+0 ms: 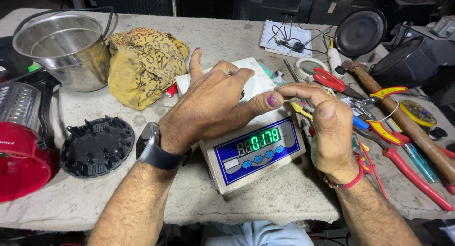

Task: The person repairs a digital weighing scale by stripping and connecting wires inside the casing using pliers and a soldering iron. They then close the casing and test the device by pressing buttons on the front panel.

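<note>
Rough grey stone forms the worktop (284, 198), which is crowded with tools and parts under a dark background of equipment. At the centre, the left hand (208, 104) and the right hand (327, 127) are brought together, the left thumb tip being met by the right fingertips (286, 90); whether anything small is pinched between them cannot be told, though both hands are seen curled rather than spread. Directly beneath and just behind those fingers a white weighing scale (256, 146) is set, its blue front panel with lit green digits lying below the thumb, and its platform is largely covered by the left palm. A black wristwatch (154, 149) is worn on the left wrist, and a red thread bracelet (348, 182) on the right. Just right of the right hand, red-handled pliers (403, 168), yellow-handled cutters (384, 127) and a wooden-handled hammer (403, 118) are laid. Beyond the fingertips, red scissors (329, 80) and a roll of tape (308, 66) are seen. Left of the left hand, a yellow patterned cloth (142, 66) is heaped, with a steel pot (66, 52) further out, a black round plastic part (97, 146) nearer the table edge, and a red appliance (19, 156) at the far left.
</note>
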